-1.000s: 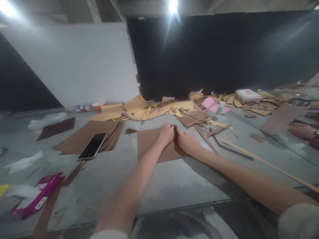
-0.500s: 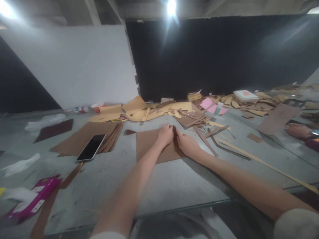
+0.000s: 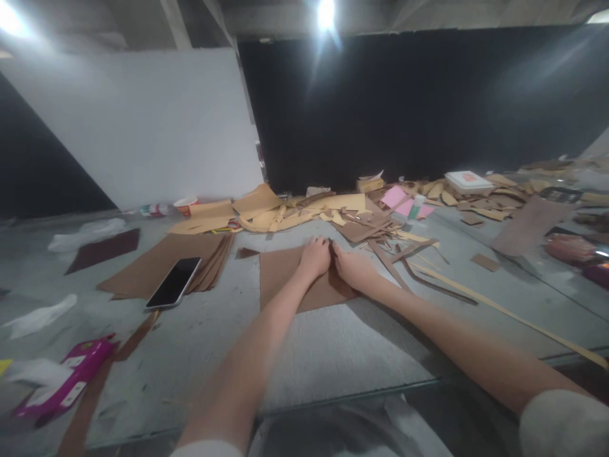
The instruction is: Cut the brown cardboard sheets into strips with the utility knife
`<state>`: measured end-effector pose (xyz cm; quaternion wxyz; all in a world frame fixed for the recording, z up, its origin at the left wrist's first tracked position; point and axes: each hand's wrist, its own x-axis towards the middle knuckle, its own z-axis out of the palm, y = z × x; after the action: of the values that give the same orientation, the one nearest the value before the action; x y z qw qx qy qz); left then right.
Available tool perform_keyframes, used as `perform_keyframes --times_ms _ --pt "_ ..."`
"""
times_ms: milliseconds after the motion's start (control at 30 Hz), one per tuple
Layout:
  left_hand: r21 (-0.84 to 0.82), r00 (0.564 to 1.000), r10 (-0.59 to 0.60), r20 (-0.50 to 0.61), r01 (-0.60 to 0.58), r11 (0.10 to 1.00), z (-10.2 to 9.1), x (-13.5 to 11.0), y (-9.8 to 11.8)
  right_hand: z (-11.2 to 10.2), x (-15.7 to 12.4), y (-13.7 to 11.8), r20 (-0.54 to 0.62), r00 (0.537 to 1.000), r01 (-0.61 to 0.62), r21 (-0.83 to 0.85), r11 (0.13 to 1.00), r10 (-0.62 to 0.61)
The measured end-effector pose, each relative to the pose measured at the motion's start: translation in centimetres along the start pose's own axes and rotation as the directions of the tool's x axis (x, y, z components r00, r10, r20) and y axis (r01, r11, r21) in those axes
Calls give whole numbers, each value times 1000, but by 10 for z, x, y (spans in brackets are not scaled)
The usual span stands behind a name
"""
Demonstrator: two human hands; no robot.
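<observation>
A brown cardboard sheet (image 3: 280, 279) lies flat on the grey table (image 3: 333, 349) in front of me. My left hand (image 3: 314, 258) rests on the sheet's far edge with its fingers curled down onto it. My right hand (image 3: 353, 266) sits right beside it, touching it, fingers also closed at the same edge. What the fingertips pinch is too small to make out; it seems to be the sheet's far edge.
A black phone (image 3: 174, 282) lies on a stack of brown sheets (image 3: 157, 263) at the left. Tan and brown offcuts (image 3: 304, 212) pile along the back, with pink paper (image 3: 399, 200), a white box (image 3: 469, 182) and long strips (image 3: 480, 298). A magenta packet (image 3: 61, 384) lies near left.
The two hands have drawn a little closer together at the sheet's far edge. The view has shifted slightly; nothing else has moved.
</observation>
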<state>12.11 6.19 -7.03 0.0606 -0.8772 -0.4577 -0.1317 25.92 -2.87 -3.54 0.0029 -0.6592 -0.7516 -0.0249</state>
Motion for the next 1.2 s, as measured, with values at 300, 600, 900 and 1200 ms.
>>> perform_keyframes --times_ms 300,600,900,1200 --pt "27 999 35 24 -36 999 -2 1 -2 -9 -5 -3 -36 998 47 20 999 -47" --pt "39 999 36 22 -37 999 -3 1 3 -18 -15 1 -8 999 54 78 995 -54" --pt "90 997 50 51 -54 994 -7 2 4 -24 -48 1 44 996 74 171 983 -82" --pt "76 998 27 55 -31 997 0 6 2 -23 -78 -4 73 997 13 130 991 -23"
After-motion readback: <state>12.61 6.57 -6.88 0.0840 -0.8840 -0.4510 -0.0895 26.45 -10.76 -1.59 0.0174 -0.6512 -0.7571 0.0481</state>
